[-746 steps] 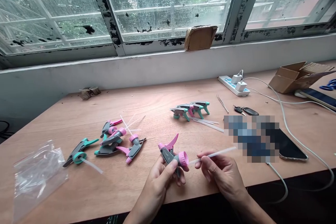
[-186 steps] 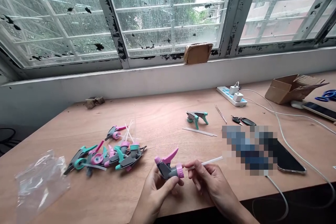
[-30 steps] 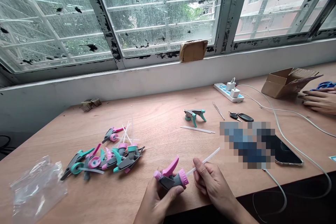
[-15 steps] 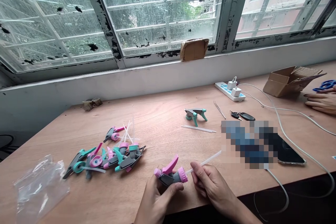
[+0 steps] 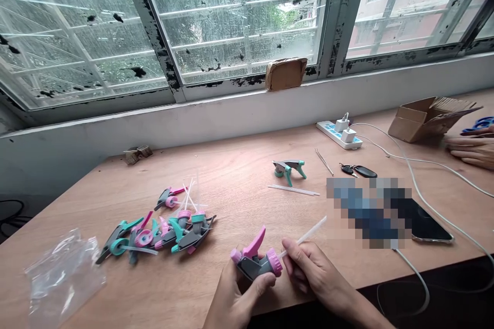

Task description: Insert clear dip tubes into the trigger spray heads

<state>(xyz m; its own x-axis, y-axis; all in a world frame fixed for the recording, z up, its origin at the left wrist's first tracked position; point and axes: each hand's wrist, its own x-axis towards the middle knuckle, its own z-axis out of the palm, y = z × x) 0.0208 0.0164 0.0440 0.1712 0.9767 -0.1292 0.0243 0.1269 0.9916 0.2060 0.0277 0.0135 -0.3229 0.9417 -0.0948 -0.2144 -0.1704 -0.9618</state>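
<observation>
Near the table's front edge, my left hand (image 5: 241, 290) is closed round a pink and grey trigger spray head (image 5: 257, 263). Its pink collar faces right, toward my other hand. Between thumb and fingers, my right hand (image 5: 314, 267) pinches a clear plastic tube (image 5: 313, 229). The tube's near end meets the collar's opening; how deep it sits inside I cannot tell. To the left lies a pile of pink, teal and grey spray heads (image 5: 193, 234), some with tubes. Farther back are teal and grey spray heads (image 5: 287, 168) and loose tubes (image 5: 294, 190).
A clear plastic bag (image 5: 64, 277) lies at left. Tweezers (image 5: 324, 161), keys (image 5: 357, 170), a phone (image 5: 430, 221) and a power strip (image 5: 339, 134) with white cables lie at right. Beyond stand a cardboard box (image 5: 415, 121) and another person's hand (image 5: 473, 150) near blue scissors (image 5: 480, 124).
My left hand and the spray head have shifted slightly right and turned a little, so more of the collar shows. The right hand still pinches the tube. The view has shifted slightly.
</observation>
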